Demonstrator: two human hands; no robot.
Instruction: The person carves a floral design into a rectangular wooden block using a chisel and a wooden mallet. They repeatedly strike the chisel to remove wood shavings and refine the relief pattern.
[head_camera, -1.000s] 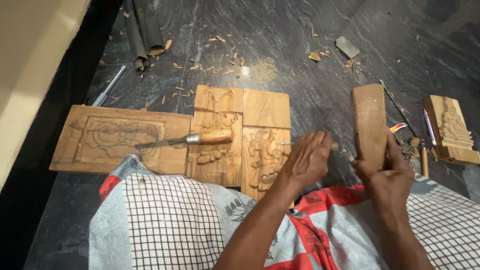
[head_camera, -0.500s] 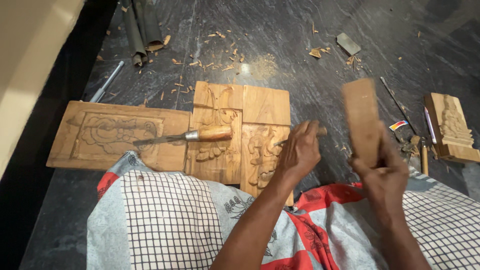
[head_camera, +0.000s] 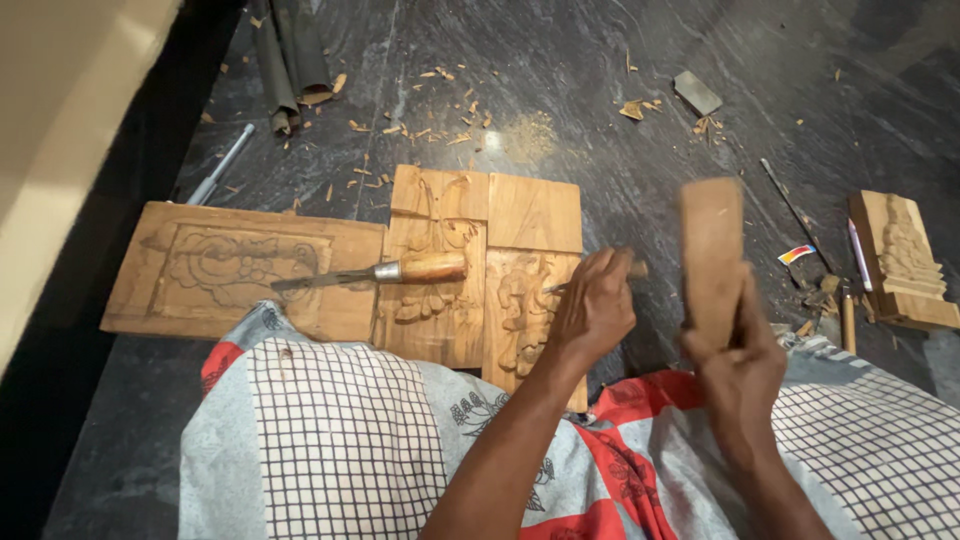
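My left hand (head_camera: 592, 312) is shut on a small chisel (head_camera: 636, 268), whose blade rests on the right part of a carved wooden panel (head_camera: 535, 215) lying on the floor. My right hand (head_camera: 740, 365) grips a flat wooden mallet block (head_camera: 712, 250), held upright just right of the chisel's handle and blurred by motion. A second chisel with a wooden handle (head_camera: 420, 268) lies loose across the panel and the long carved board (head_camera: 240, 268) to its left.
A small carved block (head_camera: 905, 260) and several thin tools (head_camera: 848, 315) lie at the right. A metal rod (head_camera: 218, 165), dark rolled pieces (head_camera: 295, 60), wood chips (head_camera: 440, 120) and a grey block (head_camera: 696, 92) are scattered on the dark stone floor. Checked cloth (head_camera: 340, 440) covers my lap.
The mallet block has tilted and shifted a little left, toward the chisel's handle. My left hand has stayed on the chisel at the panel.
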